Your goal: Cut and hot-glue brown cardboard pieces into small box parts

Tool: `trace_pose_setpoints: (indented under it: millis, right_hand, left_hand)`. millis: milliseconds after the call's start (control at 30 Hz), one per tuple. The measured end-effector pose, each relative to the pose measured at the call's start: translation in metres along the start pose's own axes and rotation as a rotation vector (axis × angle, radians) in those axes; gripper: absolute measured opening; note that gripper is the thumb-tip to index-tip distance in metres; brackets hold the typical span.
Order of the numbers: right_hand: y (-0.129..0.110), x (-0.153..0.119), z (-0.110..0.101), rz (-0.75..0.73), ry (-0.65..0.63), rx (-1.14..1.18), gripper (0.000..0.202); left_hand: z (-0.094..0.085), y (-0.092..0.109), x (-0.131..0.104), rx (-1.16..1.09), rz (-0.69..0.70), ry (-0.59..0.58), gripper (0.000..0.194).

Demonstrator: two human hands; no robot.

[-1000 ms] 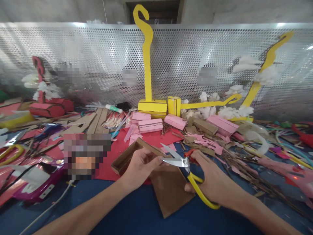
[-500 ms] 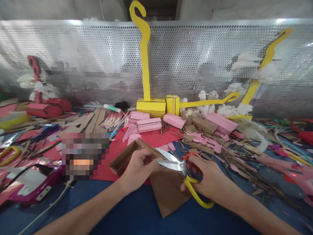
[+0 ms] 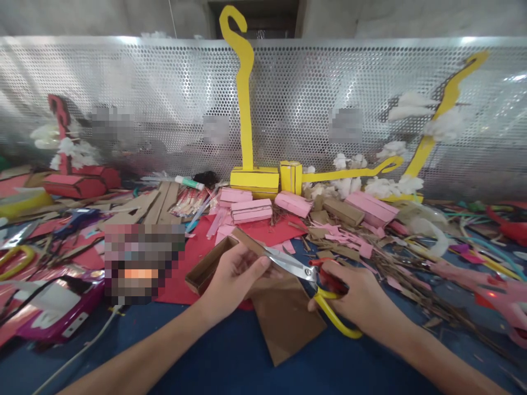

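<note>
My left hand [image 3: 236, 280] pinches a narrow brown cardboard strip [image 3: 248, 241] between thumb and fingers. In my right hand [image 3: 349, 291] are scissors [image 3: 335, 318] with one yellow and one red handle. Their blades are closed together and lie along the strip, with the tips close to my left thumb. Below the hands a flat brown cardboard piece [image 3: 284, 326] rests on the blue table. An open cardboard box [image 3: 208, 269] stands just behind my left hand, on a red sheet [image 3: 177, 285].
Small pink boxes [image 3: 252, 210] and a yellow box with a tall hook [image 3: 254, 180] stand behind. Cardboard scraps [image 3: 411, 291] and a pink glue gun [image 3: 489, 291] lie at the right. A purple device [image 3: 61, 312] and white cable [image 3: 82, 351] are at the left.
The scissor blades, apart before, have come together. My right hand has shifted slightly right, and the cardboard strip now shows more clearly above my left fingers.
</note>
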State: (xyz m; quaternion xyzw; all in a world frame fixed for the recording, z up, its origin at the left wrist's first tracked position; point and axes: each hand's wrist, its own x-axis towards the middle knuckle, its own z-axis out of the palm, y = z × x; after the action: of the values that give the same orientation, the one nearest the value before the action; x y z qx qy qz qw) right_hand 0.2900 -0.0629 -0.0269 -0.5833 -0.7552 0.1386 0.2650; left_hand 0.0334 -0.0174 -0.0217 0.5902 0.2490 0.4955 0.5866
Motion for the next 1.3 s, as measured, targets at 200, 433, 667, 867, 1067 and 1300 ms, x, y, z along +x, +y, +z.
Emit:
trace_pose_setpoints:
  millis: [200,433,667,867,1067,1300]
  right_hand:
    - [-0.008,-0.002,-0.003,0.015,-0.036,-0.099,0.045]
    - [-0.022,-0.004,-0.004,0.044,-0.109,-0.109,0.055]
    - [-0.013,-0.004,0.006,0.045,-0.04,-0.053,0.05]
    - [-0.007,-0.005,0.012,-0.003,0.033,0.017,0.05]
    - [-0.002,-0.002,0.016,0.016,0.049,0.049,0.053]
    - [0.0,0.003,0.001,0.03,0.075,-0.058,0.036]
  left_hand:
    - [-0.002,0.001,0.0,0.052,0.007,0.018,0.025]
    - [0.002,-0.005,-0.001,0.088,-0.045,-0.01,0.021]
    - [0.005,-0.002,-0.002,0.009,-0.039,-0.056,0.025]
    - [0.002,-0.004,-0.003,-0.041,-0.027,-0.127,0.022]
    - [0.002,-0.009,-0.003,-0.034,-0.03,-0.148,0.021]
    - [0.002,-0.003,-0.002,-0.011,-0.064,-0.003,0.032]
